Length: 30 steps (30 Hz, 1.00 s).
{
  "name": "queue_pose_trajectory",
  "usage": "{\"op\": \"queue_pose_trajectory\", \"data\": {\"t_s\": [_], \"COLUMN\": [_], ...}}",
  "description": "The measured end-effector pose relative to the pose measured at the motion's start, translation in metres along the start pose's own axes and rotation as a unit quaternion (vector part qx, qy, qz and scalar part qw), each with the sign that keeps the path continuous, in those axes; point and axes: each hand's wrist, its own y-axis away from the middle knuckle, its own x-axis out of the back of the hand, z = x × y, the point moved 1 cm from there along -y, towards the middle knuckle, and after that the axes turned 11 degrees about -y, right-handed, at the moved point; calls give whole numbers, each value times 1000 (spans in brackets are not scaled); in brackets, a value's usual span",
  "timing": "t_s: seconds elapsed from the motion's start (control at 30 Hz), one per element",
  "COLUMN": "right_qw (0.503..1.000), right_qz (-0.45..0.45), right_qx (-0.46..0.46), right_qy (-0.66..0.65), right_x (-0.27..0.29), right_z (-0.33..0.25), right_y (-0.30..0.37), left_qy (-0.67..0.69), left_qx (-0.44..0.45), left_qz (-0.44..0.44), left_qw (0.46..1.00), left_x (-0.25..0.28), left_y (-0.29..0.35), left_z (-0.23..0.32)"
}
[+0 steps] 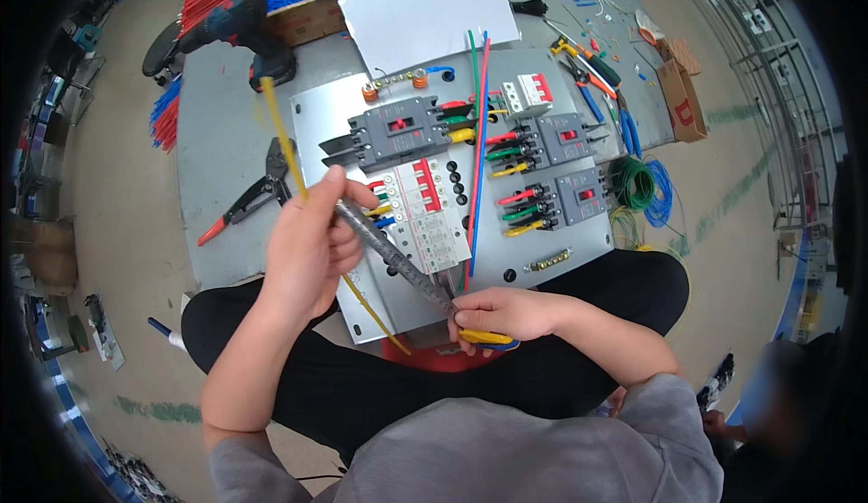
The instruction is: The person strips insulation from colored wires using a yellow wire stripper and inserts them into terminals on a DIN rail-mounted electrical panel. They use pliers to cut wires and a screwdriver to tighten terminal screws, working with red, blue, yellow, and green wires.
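My left hand (pixel 312 245) is closed around a thin yellow wire (pixel 283 137), which sticks up past the thumb and hangs down below the fist. A long grey mottled strip (pixel 398 257) runs slantwise from the left fingers to my right hand (pixel 506 315); I cannot tell its exact kind. The right fingers are closed on a tool with a yellow and blue handle (pixel 485 338), its head hidden. Beneath both hands lies a metal mounting plate (pixel 493 241). It carries a large circuit breaker (pixel 398 132), a row of red-switched breakers (pixel 423 187) and two smaller breakers (pixel 579 197).
Green, red and blue wires (pixel 479 141) stand across the plate. Left of it are a crimping tool (pixel 258 196) and a cordless drill (pixel 244 33). Pliers (pixel 583 78), wire coils (pixel 655 194) and a cardboard box (pixel 680 101) lie right. A white sheet (pixel 429 10) is behind.
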Motion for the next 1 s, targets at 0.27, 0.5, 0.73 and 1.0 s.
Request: {"op": "queue_pose_trajectory", "data": {"t_s": [0.27,0.5,0.73,1.0], "right_qw": [983,975,979,975], "right_qz": [41,41,27,37], "right_qx": [149,182,183,198], "right_qy": [-101,-122,-83,-95], "right_x": [-11,-21,-24,-23], "right_z": [3,-3,1,10], "right_y": [-6,-17,-25,-33], "left_qy": [72,50,41,47], "left_qx": [23,-18,1,22], "left_qz": [-81,-44,-43,-52], "left_qw": [994,998,998,997], "left_x": [2,-17,-22,-25], "left_y": [-1,-1,-2,-1], "left_z": [-19,-33,-38,-45]}}
